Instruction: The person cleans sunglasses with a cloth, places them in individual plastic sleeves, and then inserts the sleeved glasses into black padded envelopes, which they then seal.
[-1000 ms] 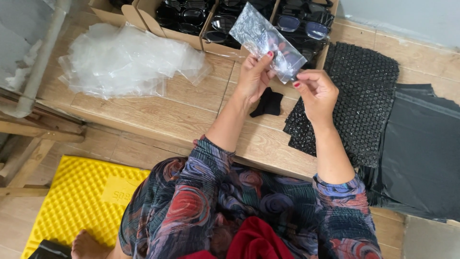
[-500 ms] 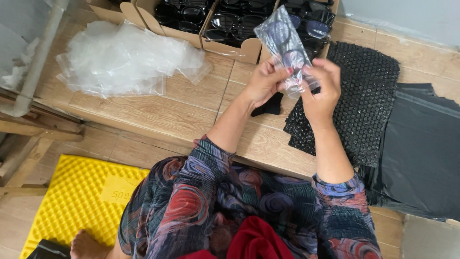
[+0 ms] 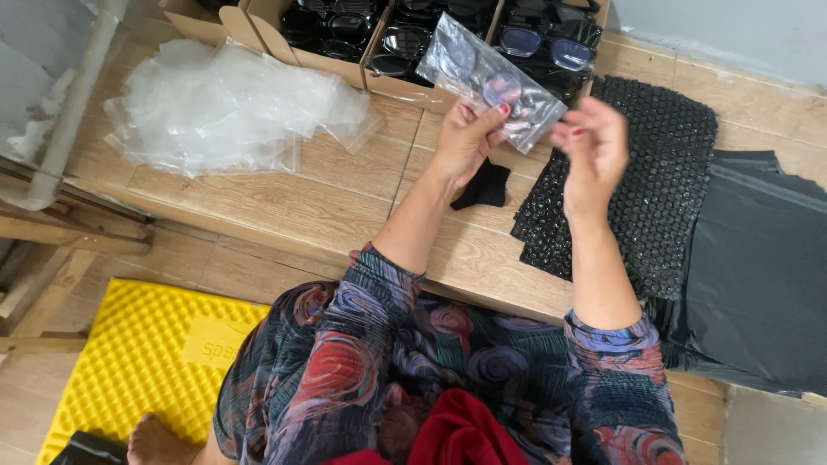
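Hands lift a clear zip bag with eyeglasses inside above a wooden bench.
Left hand (image 3: 465,142) pinches the clear zip bag (image 3: 493,79) by its lower edge; right hand (image 3: 593,148) hovers just beside it, fingers loosely curled, holding nothing. Below lie a black cloth (image 3: 484,185), black bubble-wrap sheets (image 3: 642,185), cardboard boxes of glasses (image 3: 379,34) and a pile of clear bags (image 3: 224,108).

Pile of bags (image 3: 228,108) lies left on the step (image 3: 345,198); boxes (image 3: 388,39) behind; bubble wrap (image 3: 637,189) right, mailers (image 3: 758,275) beyond it.
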